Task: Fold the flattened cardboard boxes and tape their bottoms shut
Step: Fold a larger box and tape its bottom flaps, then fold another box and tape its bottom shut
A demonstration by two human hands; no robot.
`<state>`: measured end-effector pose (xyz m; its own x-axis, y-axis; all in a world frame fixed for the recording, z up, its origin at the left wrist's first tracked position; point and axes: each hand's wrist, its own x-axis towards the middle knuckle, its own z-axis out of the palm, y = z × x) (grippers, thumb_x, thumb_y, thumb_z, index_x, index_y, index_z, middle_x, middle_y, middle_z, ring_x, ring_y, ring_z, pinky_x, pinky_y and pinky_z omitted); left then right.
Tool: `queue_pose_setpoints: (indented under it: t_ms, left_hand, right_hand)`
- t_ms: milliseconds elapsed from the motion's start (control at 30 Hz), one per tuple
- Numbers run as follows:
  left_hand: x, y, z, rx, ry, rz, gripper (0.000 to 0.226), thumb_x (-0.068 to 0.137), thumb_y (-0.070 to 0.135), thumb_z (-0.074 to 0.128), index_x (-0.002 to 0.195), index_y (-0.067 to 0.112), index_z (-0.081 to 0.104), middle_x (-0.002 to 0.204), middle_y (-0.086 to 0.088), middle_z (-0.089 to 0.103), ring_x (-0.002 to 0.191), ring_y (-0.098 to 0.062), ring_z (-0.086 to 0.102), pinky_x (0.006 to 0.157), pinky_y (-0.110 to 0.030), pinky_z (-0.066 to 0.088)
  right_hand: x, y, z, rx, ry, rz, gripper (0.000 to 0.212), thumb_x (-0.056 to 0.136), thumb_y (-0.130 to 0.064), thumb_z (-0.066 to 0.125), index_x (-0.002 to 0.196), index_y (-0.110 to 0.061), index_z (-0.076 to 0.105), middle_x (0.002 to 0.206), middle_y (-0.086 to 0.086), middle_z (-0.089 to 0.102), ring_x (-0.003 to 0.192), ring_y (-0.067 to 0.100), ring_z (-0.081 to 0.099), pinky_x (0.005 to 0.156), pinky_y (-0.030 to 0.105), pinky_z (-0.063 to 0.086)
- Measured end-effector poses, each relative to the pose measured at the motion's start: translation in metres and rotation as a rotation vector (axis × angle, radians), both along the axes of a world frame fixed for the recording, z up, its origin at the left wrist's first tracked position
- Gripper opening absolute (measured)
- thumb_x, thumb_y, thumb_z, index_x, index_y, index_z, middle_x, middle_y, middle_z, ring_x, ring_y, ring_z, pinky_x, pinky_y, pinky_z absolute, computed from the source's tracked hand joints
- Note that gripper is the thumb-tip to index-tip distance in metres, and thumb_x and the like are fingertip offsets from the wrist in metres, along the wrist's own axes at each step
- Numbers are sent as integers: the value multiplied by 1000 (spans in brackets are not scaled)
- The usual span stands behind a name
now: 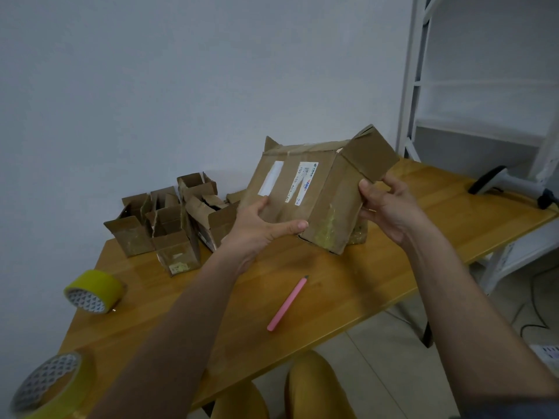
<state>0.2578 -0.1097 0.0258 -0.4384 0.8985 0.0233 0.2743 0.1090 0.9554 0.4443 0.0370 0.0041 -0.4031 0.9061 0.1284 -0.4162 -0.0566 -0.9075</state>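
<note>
A brown cardboard box (305, 189) with white shipping labels is held tilted above the wooden table (348, 282), its flaps pointing up and away. My left hand (260, 225) grips its lower left corner, thumb along the bottom edge. My right hand (384, 204) holds the right side, fingers curled behind a raised flap. Yellowish tape shows on the box's near end. Two yellow tape rolls lie at the left: one roll (93, 290) on the table, another roll (51, 385) at the near left corner.
Several small folded boxes (169, 225) stand open-topped at the table's back left. A pink utility knife (287, 303) lies in the middle. A handheld scanner (511, 182) sits at the far right by a white metal rack (484, 86). My knees (314, 385) show below the table edge.
</note>
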Motion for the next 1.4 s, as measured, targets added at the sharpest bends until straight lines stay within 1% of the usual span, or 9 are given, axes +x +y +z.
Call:
queue_pose_setpoints:
  t_ms: [300, 533, 667, 833, 967, 1067, 1200, 1333, 1400]
  left_hand:
    - [9, 26, -19, -110, 171, -23, 86, 75, 11, 81, 148, 16, 36, 140, -5, 50, 127, -22, 50, 103, -40, 47]
    - [19, 76, -48, -156, 96, -51, 83, 83, 5, 74, 151, 21, 30, 126, -10, 58, 114, -27, 60, 91, -39, 55]
    - [24, 113, -62, -147, 121, 25, 70, 85, 0, 69, 147, 16, 40, 106, -8, 63, 100, -25, 65, 85, -32, 55]
    - [24, 136, -70, -224, -195, -125, 62, 95, -11, 45, 151, 12, 30, 140, -7, 53, 109, -13, 58, 70, -18, 51]
    - [4, 142, -74, -238, -145, -197, 64, 93, -16, 36, 150, 15, 32, 151, -3, 41, 133, -22, 45, 76, -21, 48]
    - [-16, 148, -80, -220, 24, -116, 55, 91, -15, 38, 137, 12, 51, 139, -6, 53, 126, -23, 51, 87, -29, 50]
    - [-43, 152, -81, -193, 377, 28, 49, 90, -13, 44, 132, 10, 56, 136, -8, 54, 124, -22, 52, 95, -32, 49]
    - [-71, 160, -84, -243, 580, 42, 54, 91, -11, 45, 142, 8, 46, 146, -10, 46, 107, -22, 56, 77, -35, 56]
    - [-83, 171, -90, -278, 687, 59, 51, 90, -9, 48, 139, 6, 48, 140, -13, 49, 93, -20, 54, 66, -30, 51]
  right_hand:
    - [-18, 1, -14, 184, -316, -96, 23, 83, -7, 74, 103, -14, 65, 102, 1, 73, 99, 20, 68, 81, 42, 58]
    - [-6, 24, -25, 238, -507, -315, 26, 73, -12, 84, 80, -20, 61, 96, -4, 72, 92, 16, 67, 79, 37, 56]
    - [-7, 37, -40, 231, -552, -489, 16, 83, -13, 76, 88, -22, 64, 99, -9, 67, 96, 10, 62, 82, 30, 54]
    - [-20, 41, -72, 158, -602, -689, 29, 91, -12, 65, 117, -18, 52, 114, -5, 52, 80, 0, 53, 64, 13, 42]
    - [-33, 36, -106, 106, -550, -734, 19, 88, -3, 60, 99, -16, 50, 107, 0, 51, 91, 18, 56, 76, 26, 49]
    - [-51, 33, -129, 149, -552, -422, 23, 90, 2, 54, 83, -17, 65, 85, -2, 68, 86, 17, 65, 68, 14, 50]
    - [-74, 40, -143, 213, -589, -169, 37, 90, 6, 51, 103, -26, 65, 99, -1, 70, 95, 9, 65, 77, 11, 51]
    - [-81, 60, -151, 196, -617, -187, 43, 90, 5, 52, 98, -34, 68, 94, -7, 74, 95, 5, 67, 83, 26, 56]
    - [-83, 64, -148, 214, -644, -219, 39, 90, 3, 51, 98, -31, 68, 90, -8, 74, 92, 4, 66, 74, 14, 52]
